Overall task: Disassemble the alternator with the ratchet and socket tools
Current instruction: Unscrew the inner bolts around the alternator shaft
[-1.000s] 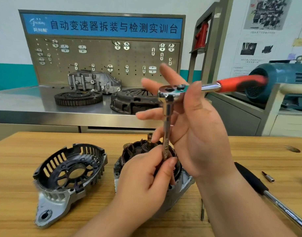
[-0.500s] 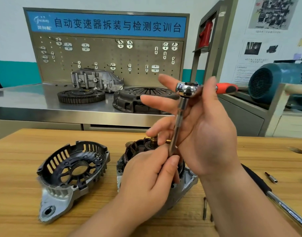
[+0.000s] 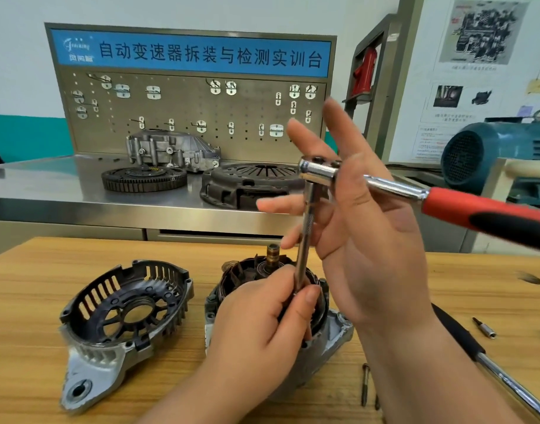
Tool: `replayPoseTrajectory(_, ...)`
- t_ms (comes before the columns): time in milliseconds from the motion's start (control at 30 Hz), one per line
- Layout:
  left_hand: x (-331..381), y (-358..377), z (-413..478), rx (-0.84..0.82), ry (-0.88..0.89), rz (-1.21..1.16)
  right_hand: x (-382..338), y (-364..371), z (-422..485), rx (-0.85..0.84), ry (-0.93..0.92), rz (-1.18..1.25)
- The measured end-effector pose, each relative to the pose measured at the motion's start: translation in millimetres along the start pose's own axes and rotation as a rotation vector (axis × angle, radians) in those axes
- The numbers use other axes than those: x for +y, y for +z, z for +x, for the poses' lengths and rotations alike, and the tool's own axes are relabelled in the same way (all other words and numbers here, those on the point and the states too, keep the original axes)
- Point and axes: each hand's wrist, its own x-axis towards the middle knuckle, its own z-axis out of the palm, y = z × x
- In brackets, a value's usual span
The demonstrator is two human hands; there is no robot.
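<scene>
The alternator (image 3: 339, 327) sits opened on the wooden surface (image 3: 33, 286) right in front of me, with its detached end cover (image 3: 125, 307) just to its left. My left hand (image 3: 262, 325) pinches the lower end of the extension bar (image 3: 306, 237), which stands over the alternator. My right hand (image 3: 375, 249) holds the ratchet (image 3: 319, 172) near its head, thumb across the neck, the other fingers spread straight.

removed end cover (image 3: 125, 313) left of alternator (image 3: 333, 335) on wooden table (image 3: 33, 301), steel bench (image 3: 48, 191) behind
</scene>
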Motion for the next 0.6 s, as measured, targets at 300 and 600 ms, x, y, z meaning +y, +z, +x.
replayPoseTrajectory(300, -0.1, -2.1, 0.3, -0.031, 0.059, -0.005, 4.1, -2.7, -0.3, -0.011, 0.150, 0.106)
replayPoseTrajectory(600, -0.2, 0.1, -0.7, 0.017, 0.044, -0.002, -1.2, -0.7, 0.4, -0.020, 0.011, -0.028)
